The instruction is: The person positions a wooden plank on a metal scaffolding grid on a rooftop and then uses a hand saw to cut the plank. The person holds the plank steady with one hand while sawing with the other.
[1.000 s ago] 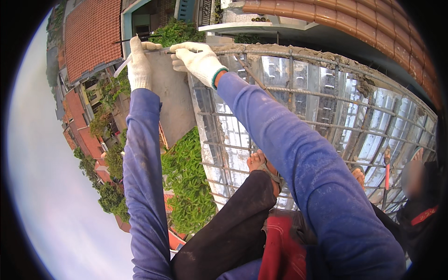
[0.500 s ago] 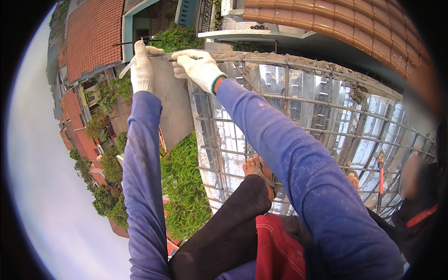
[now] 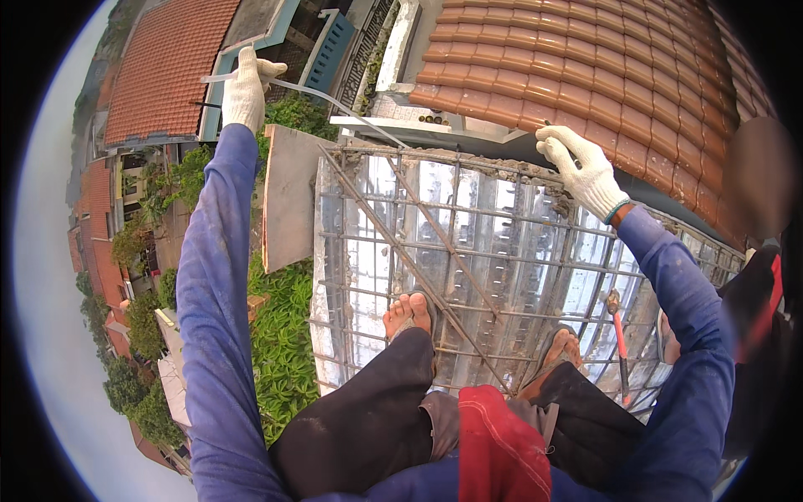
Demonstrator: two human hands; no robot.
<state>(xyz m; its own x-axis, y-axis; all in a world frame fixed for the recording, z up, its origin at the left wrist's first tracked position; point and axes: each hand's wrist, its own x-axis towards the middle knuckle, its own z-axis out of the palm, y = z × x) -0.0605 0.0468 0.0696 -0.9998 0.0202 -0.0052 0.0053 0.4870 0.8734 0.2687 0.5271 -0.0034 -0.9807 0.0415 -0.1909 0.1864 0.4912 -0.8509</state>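
Observation:
My left hand (image 3: 244,90), in a white knitted glove, is raised at the far left beyond the slab's corner. Its fingers close on a thin pale strip (image 3: 335,102), perhaps a hose, which slants down to the slab's far edge. A short dark rod (image 3: 207,105) shows beside this hand; whether it is held cannot be told. My right hand (image 3: 585,174), gloved too, is over the slab's far edge at right, fingers curled. A small dark tip (image 3: 546,124) sticks out at its fingertips; the rest is hidden. Below spreads a rebar grid (image 3: 456,197) over shiny metal sheeting (image 3: 360,251).
A grey board (image 3: 293,197) stands at the left corner, above green foliage (image 3: 288,335). Two loose bars (image 3: 401,255) lie diagonally on the grid. By my right foot is a red-handled hammer (image 3: 619,339). A tiled roof (image 3: 569,67) adjoins the far edge. Another person (image 3: 757,301) is at right.
My hands were close together at the board's top; now they are far apart, the right one moved well to the right. The pale strip now stretches out from my left hand. The view has shifted.

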